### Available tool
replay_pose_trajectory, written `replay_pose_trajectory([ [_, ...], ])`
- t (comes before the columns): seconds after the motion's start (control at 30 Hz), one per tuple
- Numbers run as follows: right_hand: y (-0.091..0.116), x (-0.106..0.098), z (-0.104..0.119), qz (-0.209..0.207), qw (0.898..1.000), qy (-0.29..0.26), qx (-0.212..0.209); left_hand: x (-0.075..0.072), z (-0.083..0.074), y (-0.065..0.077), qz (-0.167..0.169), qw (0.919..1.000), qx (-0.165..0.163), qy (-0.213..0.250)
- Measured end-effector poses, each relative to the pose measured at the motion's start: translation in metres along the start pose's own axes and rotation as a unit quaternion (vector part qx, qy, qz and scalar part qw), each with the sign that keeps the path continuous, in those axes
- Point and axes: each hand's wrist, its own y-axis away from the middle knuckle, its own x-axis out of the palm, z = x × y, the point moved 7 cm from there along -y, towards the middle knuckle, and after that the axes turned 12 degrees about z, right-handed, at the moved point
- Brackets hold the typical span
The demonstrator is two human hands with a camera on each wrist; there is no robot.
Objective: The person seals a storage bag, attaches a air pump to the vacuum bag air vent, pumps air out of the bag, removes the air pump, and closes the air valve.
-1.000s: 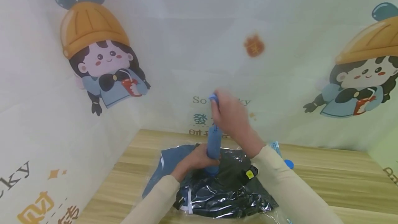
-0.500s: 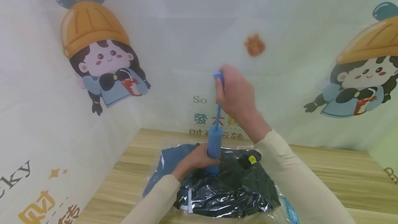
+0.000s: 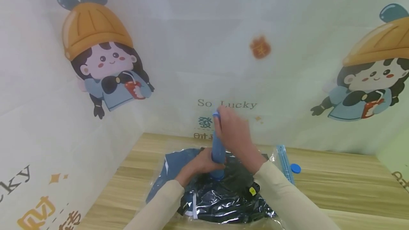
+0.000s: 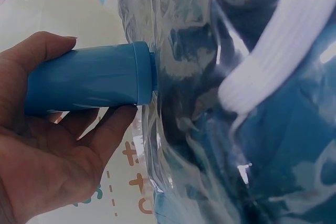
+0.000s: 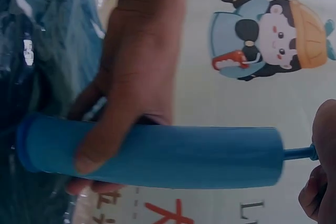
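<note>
A blue hand pump [image 3: 218, 150] stands upright on a transparent vacuum storage bag [image 3: 223, 207] that holds dark and blue clothes. My left hand [image 3: 204, 160] grips the lower part of its barrel, thumb and fingers wrapped around it. In the left wrist view the pump's collar meets the plastic. My right hand [image 3: 233, 129] holds the handle at the top, just above the barrel. A short piece of the pump's rod [image 5: 297, 153] shows in the right wrist view. Inside the bag, a black item with a yellow tag [image 3: 253, 190] lies near my right sleeve.
A round blue cap [image 3: 295, 168] lies on the wooden table [image 3: 348, 184], right of the bag. Beside it the bag's blue zip edge [image 3: 285, 162] sticks up. Printed cloth walls [image 3: 179, 45] stand behind and to the left.
My right hand first rose with the handle, baring the rod, then came down close to the barrel. My left hand and the pump barrel stayed in place.
</note>
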Motion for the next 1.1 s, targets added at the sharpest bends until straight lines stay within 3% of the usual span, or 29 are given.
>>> replay_pose_trajectory([
  [0.27, 0.017, 0.021, -0.004, 0.013, 1.000, -0.014, 0.010, -0.001, -0.004, 0.000, 0.006, 0.9996, 0.027, -0.009],
  [0.63, 0.019, 0.026, -0.007, 0.026, 1.000, -0.005, 0.018, 0.000, 0.000, -0.003, 0.005, 0.9996, 0.015, -0.023],
  [0.73, 0.006, 0.009, -0.006, 0.022, 1.000, 0.001, 0.020, 0.001, 0.002, -0.003, 0.007, 0.9999, 0.002, -0.014],
  [0.97, -0.046, -0.070, 0.008, -0.066, 0.997, -0.023, -0.024, 0.000, 0.002, -0.001, -0.005, 0.9995, -0.031, 0.006],
  [1.1, -0.057, -0.085, 0.011, -0.071, 0.997, -0.023, -0.027, 0.001, 0.003, 0.000, -0.010, 0.9993, -0.035, 0.013],
])
